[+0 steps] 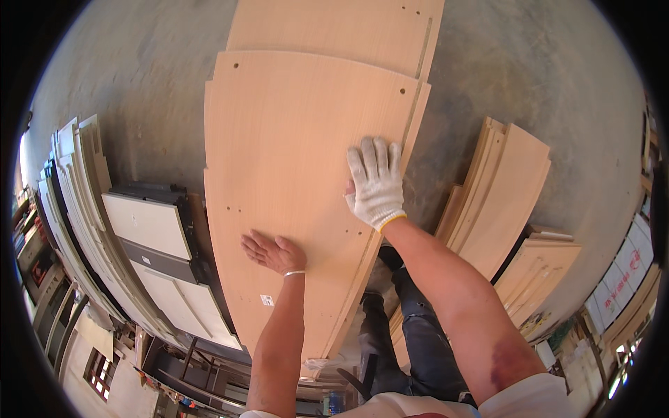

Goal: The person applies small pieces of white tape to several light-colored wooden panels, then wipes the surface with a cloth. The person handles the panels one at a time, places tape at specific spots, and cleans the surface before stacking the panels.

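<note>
A long light wood-coloured panel (300, 139) with small drilled holes lies in front of me, on top of another wood panel (334, 24) that sticks out beyond its far end. My bare left hand (273, 253) rests flat on the upper panel, fingers spread to the left, near a small white label (267, 300). In a white knitted glove, my right hand (376, 177) lies flat near the panel's right edge, fingers stretched away from me. Neither hand grips anything. A groove runs along the right side of the lower panel.
At the left stand stacks of pale boards (87, 202) and white and black panels (148, 226). To the right are more wood-coloured boards (502, 195) and a shorter stack (540, 272). Grey concrete floor (557, 90) surrounds them. My legs (418, 327) are close to the panel's right edge.
</note>
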### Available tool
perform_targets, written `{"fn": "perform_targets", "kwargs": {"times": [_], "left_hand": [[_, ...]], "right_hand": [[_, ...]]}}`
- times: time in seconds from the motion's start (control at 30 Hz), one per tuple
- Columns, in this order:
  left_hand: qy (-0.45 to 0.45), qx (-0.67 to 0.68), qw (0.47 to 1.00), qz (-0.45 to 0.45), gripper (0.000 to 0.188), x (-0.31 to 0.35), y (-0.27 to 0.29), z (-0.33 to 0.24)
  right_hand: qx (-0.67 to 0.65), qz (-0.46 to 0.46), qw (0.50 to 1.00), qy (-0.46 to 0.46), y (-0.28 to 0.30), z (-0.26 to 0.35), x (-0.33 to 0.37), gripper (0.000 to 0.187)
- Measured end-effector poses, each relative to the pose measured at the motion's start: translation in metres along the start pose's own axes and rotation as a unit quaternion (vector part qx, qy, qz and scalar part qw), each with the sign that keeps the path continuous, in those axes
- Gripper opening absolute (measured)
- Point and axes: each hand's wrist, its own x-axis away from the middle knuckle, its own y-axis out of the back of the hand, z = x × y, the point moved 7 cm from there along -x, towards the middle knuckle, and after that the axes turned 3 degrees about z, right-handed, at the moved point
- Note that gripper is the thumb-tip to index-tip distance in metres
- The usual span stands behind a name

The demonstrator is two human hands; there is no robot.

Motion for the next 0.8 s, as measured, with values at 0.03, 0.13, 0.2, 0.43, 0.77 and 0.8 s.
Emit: {"fn": "perform_targets", "kwargs": {"times": [0.03,0.13,0.2,0.43,0.77,0.8], "left_hand": [[0.001,-0.001,1.000,0.001,0.077,-0.0009,-0.0001,-0.0001],[0.004,-0.002,1.000,0.026,0.082,-0.0021,-0.0012,-0.0027],[0.007,0.005,1.000,0.022,0.082,-0.0016,0.0009,-0.0033],[-0.006,0.006,1.000,0.021,0.084,-0.0012,0.0019,-0.0054],[-0.010,-0.007,1.000,0.019,0.084,-0.0008,-0.0007,-0.0016],[-0.008,-0.003,1.000,0.016,0.084,-0.0006,-0.0007,-0.0008]], "right_hand": [[-0.003,0.000,1.000,-0.002,-0.0005,-0.0005,-0.0003,0.084],[0.020,0.002,1.000,-0.004,-0.0022,-0.0026,-0.0014,0.091],[0.016,0.012,1.000,-0.009,-0.0035,-0.0044,-0.0016,0.087],[0.017,0.021,0.999,-0.023,-0.0027,-0.0060,-0.0030,0.082],[-0.017,0.030,0.999,-0.021,0.0003,-0.0055,-0.0048,0.079],[-0.011,0.018,1.000,-0.014,0.0024,-0.0039,-0.0052,0.080]]}}
